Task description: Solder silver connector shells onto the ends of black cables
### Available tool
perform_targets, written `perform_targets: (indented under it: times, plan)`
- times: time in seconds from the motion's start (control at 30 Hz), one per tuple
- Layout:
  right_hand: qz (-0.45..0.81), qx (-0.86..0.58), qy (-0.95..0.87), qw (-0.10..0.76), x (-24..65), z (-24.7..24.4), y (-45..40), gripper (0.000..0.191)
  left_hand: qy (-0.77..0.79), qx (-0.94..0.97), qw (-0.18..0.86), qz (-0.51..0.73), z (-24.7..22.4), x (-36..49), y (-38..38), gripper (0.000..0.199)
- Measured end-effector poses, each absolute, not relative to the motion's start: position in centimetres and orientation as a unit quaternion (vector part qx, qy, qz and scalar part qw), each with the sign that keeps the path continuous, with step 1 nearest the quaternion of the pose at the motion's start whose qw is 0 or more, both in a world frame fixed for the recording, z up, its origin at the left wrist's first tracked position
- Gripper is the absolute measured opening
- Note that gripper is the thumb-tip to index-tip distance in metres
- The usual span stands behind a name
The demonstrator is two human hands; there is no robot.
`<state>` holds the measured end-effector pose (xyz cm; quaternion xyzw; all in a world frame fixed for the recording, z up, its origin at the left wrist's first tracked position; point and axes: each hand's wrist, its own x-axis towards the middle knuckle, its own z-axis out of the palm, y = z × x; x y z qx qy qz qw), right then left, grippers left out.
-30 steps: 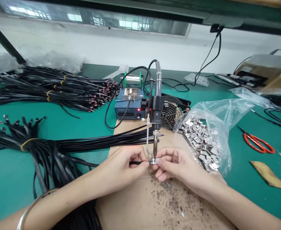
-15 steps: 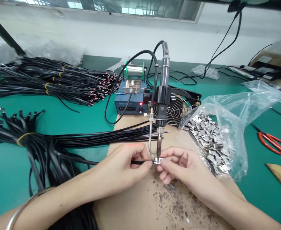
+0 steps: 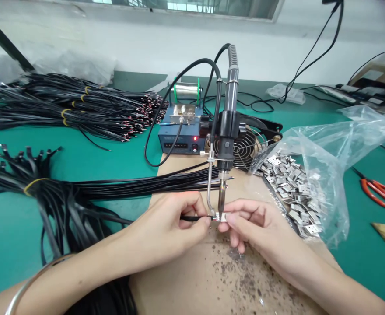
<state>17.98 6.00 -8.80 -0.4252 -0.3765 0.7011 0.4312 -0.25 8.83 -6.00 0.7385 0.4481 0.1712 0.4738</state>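
Observation:
Between thumb and fingers, my left hand [image 3: 186,221] pinches a black cable [image 3: 192,218] close to its stripped end. My right hand [image 3: 251,223] grips a small silver USB connector [image 3: 224,216] by its metal shell. The cable's wire ends meet the connector's back. Right above that joint, the tip of a soldering iron [image 3: 222,192] comes down from its upright holder. A thin metal solder feed tube [image 3: 209,183] bends in toward the same spot from the left. Whether the iron tip touches the joint is hard to tell.
Loose metal connectors [image 3: 294,192] fill an open plastic bag [image 3: 333,175] on the right. Behind stand a blue solder feeder [image 3: 179,142], a solder spool [image 3: 186,90] and a fan [image 3: 245,151]. Bundled black cables [image 3: 64,105] lie left. Red-handled scissors [image 3: 381,192] lie far right. Stained cardboard [image 3: 179,280] covers the front.
Both hands keep their hold on the cable and connector. The connector has shifted slightly right along with the iron in view, and the whole scene sits a little differently as the camera moved.

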Motion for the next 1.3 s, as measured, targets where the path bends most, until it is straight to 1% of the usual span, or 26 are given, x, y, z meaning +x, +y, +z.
perform_targets:
  times: [0.37, 0.57, 0.7, 1.03, 1.3]
  plan:
    - [0.71, -0.428, -0.367, 0.422, 18.26, -8.54, 5.86, 0.021, 0.444, 0.742, 0.468, 0.186, -5.93, -0.46, 8.39, 0.012]
    - [0.714, -0.431, -0.358, 0.42, 18.45, -8.4, 5.8, 0.019, 0.427, 0.73, 0.493, 0.204, -5.87, -0.36, 8.49, 0.011]
    - [0.711, -0.434, -0.362, 0.418, 18.41, -8.48, 5.94, 0.02, 0.426, 0.733, 0.491, 0.201, -5.96, -0.44, 8.58, 0.012]
    - [0.69, -0.453, -0.383, 0.414, 18.27, -8.65, 5.77, 0.016, 0.446, 0.764, 0.43, 0.181, -6.11, -0.49, 8.72, 0.012]
    - [0.667, -0.48, -0.395, 0.411, 17.79, -8.26, 6.0, 0.011, 0.433, 0.745, 0.476, 0.176, -5.93, -0.55, 8.57, 0.011]
